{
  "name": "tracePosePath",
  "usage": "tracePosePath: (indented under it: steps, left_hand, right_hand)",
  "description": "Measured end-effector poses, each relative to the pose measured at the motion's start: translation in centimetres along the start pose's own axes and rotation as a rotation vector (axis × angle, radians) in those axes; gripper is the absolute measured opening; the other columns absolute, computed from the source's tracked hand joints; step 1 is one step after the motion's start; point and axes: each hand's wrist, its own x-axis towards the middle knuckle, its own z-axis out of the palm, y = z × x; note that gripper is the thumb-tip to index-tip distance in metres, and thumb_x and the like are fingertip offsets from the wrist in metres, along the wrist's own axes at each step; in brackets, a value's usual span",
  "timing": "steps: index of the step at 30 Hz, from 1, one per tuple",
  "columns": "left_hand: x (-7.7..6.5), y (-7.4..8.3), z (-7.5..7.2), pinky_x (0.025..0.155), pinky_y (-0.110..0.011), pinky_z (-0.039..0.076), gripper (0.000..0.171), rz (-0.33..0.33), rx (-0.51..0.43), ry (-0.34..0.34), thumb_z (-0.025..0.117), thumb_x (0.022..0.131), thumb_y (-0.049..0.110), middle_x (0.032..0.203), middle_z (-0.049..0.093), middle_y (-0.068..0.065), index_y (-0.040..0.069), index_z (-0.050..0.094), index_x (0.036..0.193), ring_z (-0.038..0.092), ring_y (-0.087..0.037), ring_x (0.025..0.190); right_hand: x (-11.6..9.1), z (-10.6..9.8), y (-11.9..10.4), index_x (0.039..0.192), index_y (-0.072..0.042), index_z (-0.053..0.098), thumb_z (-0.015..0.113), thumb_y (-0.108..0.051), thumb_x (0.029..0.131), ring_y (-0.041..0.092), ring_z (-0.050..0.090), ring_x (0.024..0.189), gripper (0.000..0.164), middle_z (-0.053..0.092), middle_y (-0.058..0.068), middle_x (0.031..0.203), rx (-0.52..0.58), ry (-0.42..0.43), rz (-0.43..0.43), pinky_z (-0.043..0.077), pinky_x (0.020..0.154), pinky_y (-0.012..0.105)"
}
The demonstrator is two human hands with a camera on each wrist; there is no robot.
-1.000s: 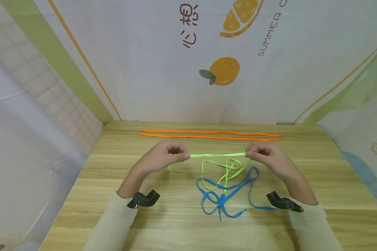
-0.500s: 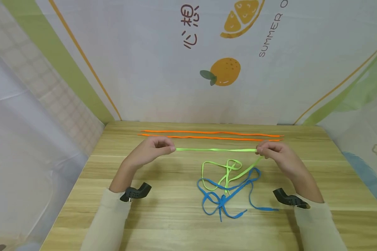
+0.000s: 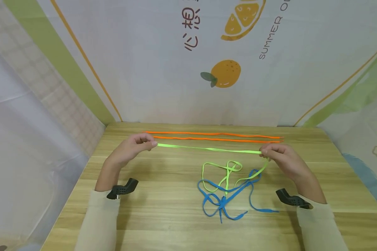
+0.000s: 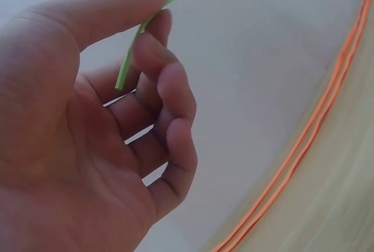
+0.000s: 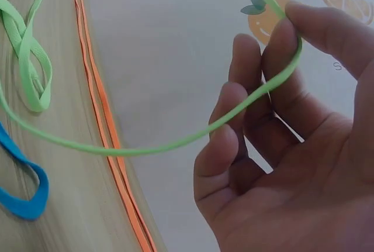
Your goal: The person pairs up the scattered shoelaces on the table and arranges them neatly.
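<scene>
A neon-green shoelace (image 3: 207,149) is stretched nearly straight between my two hands above the table. Near its tip, my left hand (image 3: 128,148) pinches it between thumb and forefinger; in the left wrist view the short end (image 4: 124,71) hangs inside the palm. Thumb and forefinger of my right hand (image 3: 286,158) pinch the same lace farther along. From there a slack length (image 5: 175,145) droops back toward the table. Below, a loose green loop pile (image 3: 227,169) lies beside a tangled blue shoelace (image 3: 223,202), partly overlapping it.
Two orange shoelaces (image 3: 213,139) lie straight and parallel along the back of the wooden table (image 3: 163,216); the left hand hides part of their left ends. Behind the table hangs a white curtain (image 3: 160,87) printed with fruit. A black wrist mount (image 3: 122,189) sits on the left sleeve.
My hands have moved apart, the left going far to the left and the right a little to the right. The taut green span between them has lengthened, drawing lace from the pile.
</scene>
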Motion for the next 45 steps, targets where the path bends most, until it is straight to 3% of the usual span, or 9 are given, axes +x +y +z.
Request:
tracePosePath:
  steps: [4,8,12,16,20,26,36,45]
  left_hand:
    - [-0.4,-0.3,-1.1,0.096,-0.039,0.046,0.012,0.01,-0.037,0.063,0.067,0.109,0.016,0.098,0.06,-0.001,0.011,0.071,0.099,0.055,-0.026,0.103]
    - [-0.6,-1.1,-2.0,0.094,-0.036,0.047,0.018,0.075,-0.081,0.091,0.063,0.112,0.012,0.095,0.058,0.0,0.008,0.067,0.094,0.054,-0.024,0.099]
    - [-0.8,-1.9,-2.8,0.089,-0.032,0.046,0.022,0.131,-0.18,0.107,0.058,0.113,0.005,0.091,0.055,0.001,0.005,0.064,0.092,0.051,-0.021,0.093]
    - [-1.1,-2.7,-3.3,0.085,-0.031,0.044,0.024,0.158,-0.283,0.14,0.054,0.114,0.001,0.088,0.052,-0.001,0.005,0.065,0.093,0.046,-0.022,0.087]
    - [-1.2,-3.3,-3.6,0.082,-0.031,0.043,0.026,0.139,-0.368,0.206,0.054,0.114,0.001,0.086,0.05,-0.001,0.005,0.067,0.092,0.044,-0.022,0.083]
    - [-1.1,-3.9,-3.8,0.085,-0.025,0.052,0.03,0.085,-0.468,0.311,0.057,0.113,0.0,0.089,0.062,0.003,0.01,0.074,0.09,0.057,-0.014,0.085]
    - [-1.2,-4.4,-4.1,0.086,-0.025,0.053,0.031,0.048,-0.554,0.396,0.059,0.113,0.003,0.09,0.069,0.002,0.013,0.078,0.09,0.061,-0.011,0.087]
    - [-1.0,-4.6,-4.2,0.083,-0.023,0.052,0.035,0.027,-0.571,0.451,0.058,0.114,0.006,0.082,0.063,0.005,0.015,0.078,0.087,0.06,-0.009,0.085]
  right_hand:
    - [-0.1,-0.1,-0.1,0.095,-0.006,0.076,0.049,0.008,0.112,0.015,0.061,0.107,0.035,0.07,-0.005,0.102,0.022,-0.024,-0.009,0.043,0.098,0.026]
    - [-0.2,-0.4,-0.1,0.093,-0.007,0.075,0.047,0.01,0.111,0.014,0.063,0.103,0.037,0.07,-0.007,0.102,0.052,-0.043,-0.022,0.043,0.097,0.026]
    - [-0.3,-0.8,0.4,0.093,-0.007,0.074,0.043,0.011,0.111,0.014,0.063,0.102,0.041,0.071,-0.007,0.104,0.084,-0.069,-0.053,0.044,0.094,0.028]
    - [-0.3,-1.3,0.9,0.103,-0.008,0.079,0.039,0.012,0.112,0.014,0.062,0.104,0.046,0.073,-0.006,0.107,0.122,-0.093,-0.081,0.044,0.094,0.029]
    - [-0.4,-2.0,1.4,0.107,-0.01,0.081,0.036,0.013,0.112,0.013,0.061,0.105,0.05,0.072,-0.006,0.107,0.155,-0.113,-0.091,0.044,0.095,0.029]
    - [-0.7,-2.9,2.2,0.11,-0.008,0.081,0.034,0.013,0.113,0.016,0.061,0.103,0.051,0.072,-0.005,0.105,0.194,-0.131,-0.102,0.04,0.097,0.03]
    - [-1.5,-4.3,2.7,0.114,-0.005,0.081,0.032,0.008,0.116,0.018,0.057,0.098,0.05,0.068,-0.002,0.104,0.277,-0.092,-0.054,0.034,0.095,0.031]
    - [-2.1,-5.5,3.1,0.115,0.0,0.08,0.028,0.009,0.115,0.015,0.069,0.103,0.053,0.076,0.002,0.109,0.414,-0.065,-0.052,0.051,0.096,0.029]
